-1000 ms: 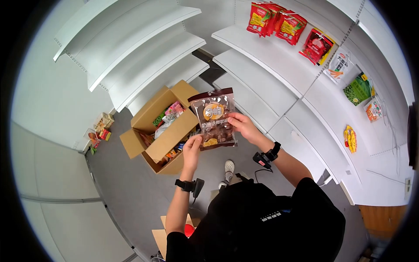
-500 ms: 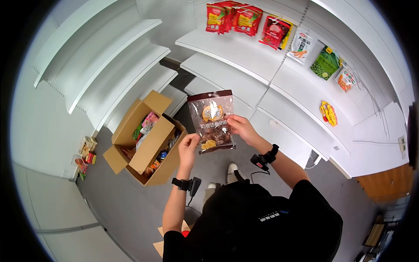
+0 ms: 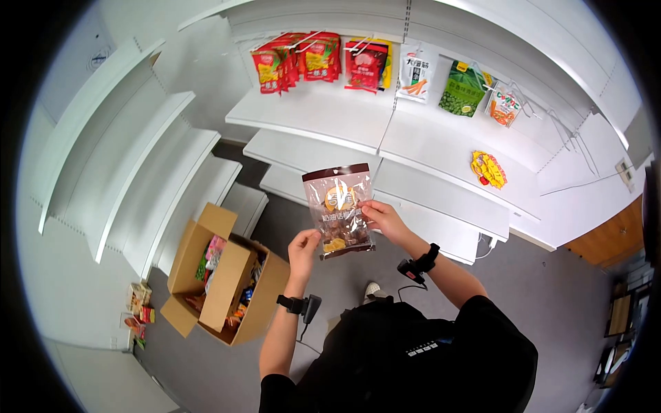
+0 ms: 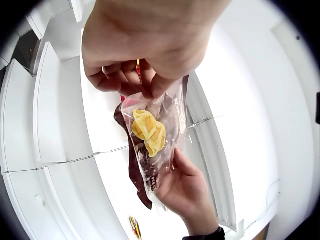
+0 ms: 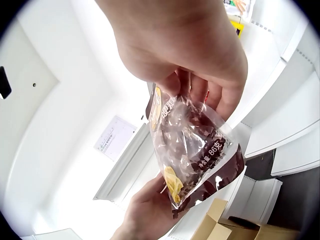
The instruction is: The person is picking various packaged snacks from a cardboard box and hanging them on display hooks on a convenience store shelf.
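Observation:
A clear-and-brown snack bag (image 3: 337,219) with a dark top band and chunky dark pieces inside hangs upright between both hands in the head view. At its lower left edge, my left hand (image 3: 302,252) pinches the bag between thumb and fingers. My right hand (image 3: 387,221) grips the opposite edge about halfway up, thumb on the front. The left wrist view has the bag's lower corner with a yellow picture (image 4: 149,132) under the left fingers. White weight print (image 5: 211,154) shows on the bag's side in the right wrist view.
White shelves (image 3: 310,110) stand ahead, with red snack bags (image 3: 320,56), a green bag (image 3: 463,89) and other packs on hooks. A yellow pack (image 3: 488,169) lies on a shelf. At lower left, an open cardboard box (image 3: 265,303) holds snacks; more packs (image 3: 140,303) lie by the wall.
The head view has swung toward the right, so the hook shelves now lie straight ahead and the box sits farther left and lower. Both hands keep holding the bag.

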Demonstrator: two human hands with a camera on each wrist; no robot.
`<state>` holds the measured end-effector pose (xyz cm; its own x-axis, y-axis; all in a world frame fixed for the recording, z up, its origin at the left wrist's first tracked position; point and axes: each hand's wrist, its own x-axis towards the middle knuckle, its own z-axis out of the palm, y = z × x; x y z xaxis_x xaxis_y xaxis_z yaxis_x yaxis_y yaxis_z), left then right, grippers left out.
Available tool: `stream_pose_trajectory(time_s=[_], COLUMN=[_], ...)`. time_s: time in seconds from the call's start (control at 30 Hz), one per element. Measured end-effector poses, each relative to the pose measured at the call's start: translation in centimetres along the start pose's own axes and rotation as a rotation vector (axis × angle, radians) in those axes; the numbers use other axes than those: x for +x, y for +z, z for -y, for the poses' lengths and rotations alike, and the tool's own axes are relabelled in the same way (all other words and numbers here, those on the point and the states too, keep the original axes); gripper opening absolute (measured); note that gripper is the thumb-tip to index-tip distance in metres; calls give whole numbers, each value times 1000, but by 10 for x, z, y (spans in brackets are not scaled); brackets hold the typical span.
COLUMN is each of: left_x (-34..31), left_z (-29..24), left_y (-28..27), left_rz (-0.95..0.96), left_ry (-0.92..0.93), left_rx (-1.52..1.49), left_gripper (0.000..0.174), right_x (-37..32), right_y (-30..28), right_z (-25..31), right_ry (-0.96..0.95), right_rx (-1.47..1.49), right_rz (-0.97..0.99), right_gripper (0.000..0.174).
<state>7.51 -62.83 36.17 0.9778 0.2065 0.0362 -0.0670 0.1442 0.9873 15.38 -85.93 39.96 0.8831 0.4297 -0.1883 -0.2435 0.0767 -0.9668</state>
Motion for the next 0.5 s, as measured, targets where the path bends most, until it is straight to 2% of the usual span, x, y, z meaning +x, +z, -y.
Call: stream_pose_trajectory(time_s=[0.5], left_x=[101], left_z=[14], left_y=[97], left_rz=[98], left_ry=[21], left_rx=[31], left_gripper=[15], right_x=[40], right_y=[-108], right_z=[41], right_ry=[-71], right_rx=[-16], right_rz=[-95], right_gripper=[30])
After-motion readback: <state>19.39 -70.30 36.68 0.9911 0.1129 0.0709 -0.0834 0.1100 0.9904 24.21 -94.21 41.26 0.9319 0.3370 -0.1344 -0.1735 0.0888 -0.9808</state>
